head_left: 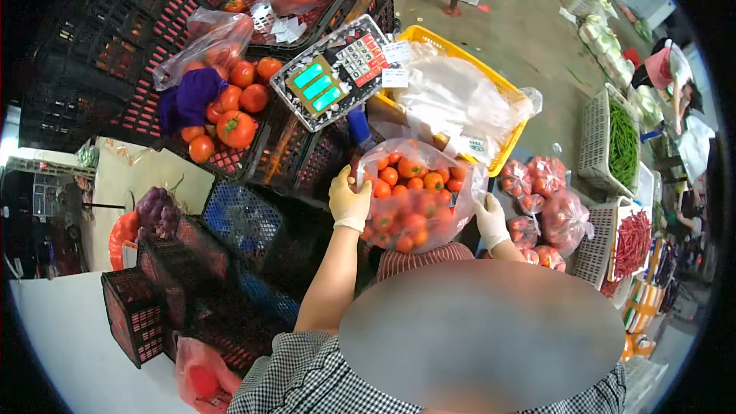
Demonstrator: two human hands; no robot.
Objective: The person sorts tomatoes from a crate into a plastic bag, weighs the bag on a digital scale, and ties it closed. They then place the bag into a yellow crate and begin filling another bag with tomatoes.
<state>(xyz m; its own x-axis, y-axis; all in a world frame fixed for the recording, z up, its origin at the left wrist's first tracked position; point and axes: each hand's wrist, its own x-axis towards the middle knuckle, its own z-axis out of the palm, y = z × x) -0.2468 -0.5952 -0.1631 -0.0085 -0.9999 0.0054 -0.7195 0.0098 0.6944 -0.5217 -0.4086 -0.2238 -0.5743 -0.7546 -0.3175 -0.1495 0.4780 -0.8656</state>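
Observation:
A clear plastic bag full of red and orange tomatoes hangs wide open at its mouth in front of my body. My left hand, in a pale glove, is closed on the bag's left edge. On the other side my right hand, also gloved, pinches the right edge of the bag. Just beyond the bag stands a yellow crate with clear plastic bags piled in it. A weighing scale display with keys and lit green panels rises to the left of that crate.
Loose tomatoes and a purple cloth lie on black crates at the left. Tied bags of tomatoes sit to my right. Beyond them are crates of green beans and red chillies. Another person is at the far right.

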